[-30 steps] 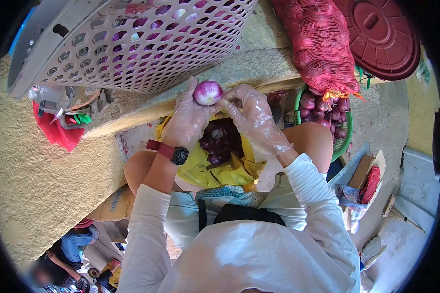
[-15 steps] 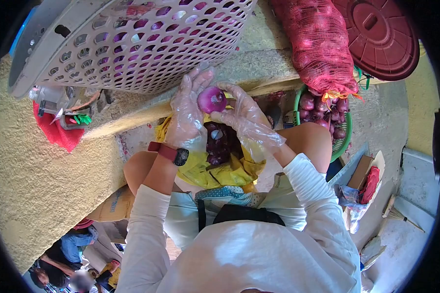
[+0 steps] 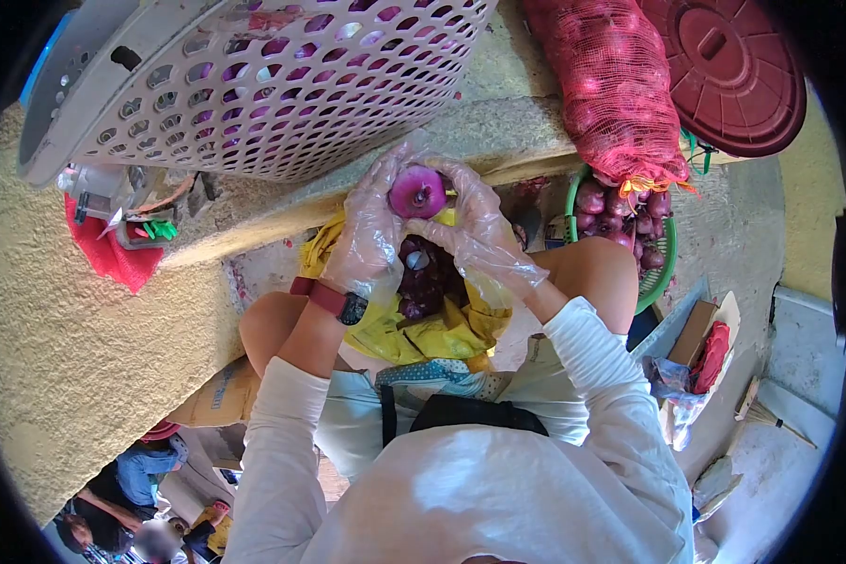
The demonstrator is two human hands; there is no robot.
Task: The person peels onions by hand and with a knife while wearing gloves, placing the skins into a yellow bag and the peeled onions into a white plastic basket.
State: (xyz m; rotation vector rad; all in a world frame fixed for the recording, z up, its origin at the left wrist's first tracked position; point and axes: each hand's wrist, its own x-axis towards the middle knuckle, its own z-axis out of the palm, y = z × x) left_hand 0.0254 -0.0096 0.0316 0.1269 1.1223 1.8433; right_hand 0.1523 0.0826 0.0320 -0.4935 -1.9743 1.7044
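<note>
A glossy purple-red onion (image 3: 417, 192) is held between my two hands, its root end turned toward me. My left hand (image 3: 370, 226), in a clear plastic glove, is closed around the onion's left side. From the right, my right hand (image 3: 476, 214), gloved the same way, curls its fingers and thumb around it. Below them, between my knees, a yellow sack (image 3: 404, 340) gapes with dark onion peels or onions (image 3: 427, 287) and a small pale round thing inside. Which they are is too dark to tell.
A perforated plastic basket (image 3: 301, 103) holding onions stands on the ledge. A red mesh sack of onions (image 3: 611, 94) lies beside a dark red lid (image 3: 728, 70). At right, onions fill a green basket (image 3: 665, 271). Other people (image 3: 113, 508) sit at lower left.
Both hands have closed in further around the onion. The onion has turned so its root end faces me and has shifted slightly right.
</note>
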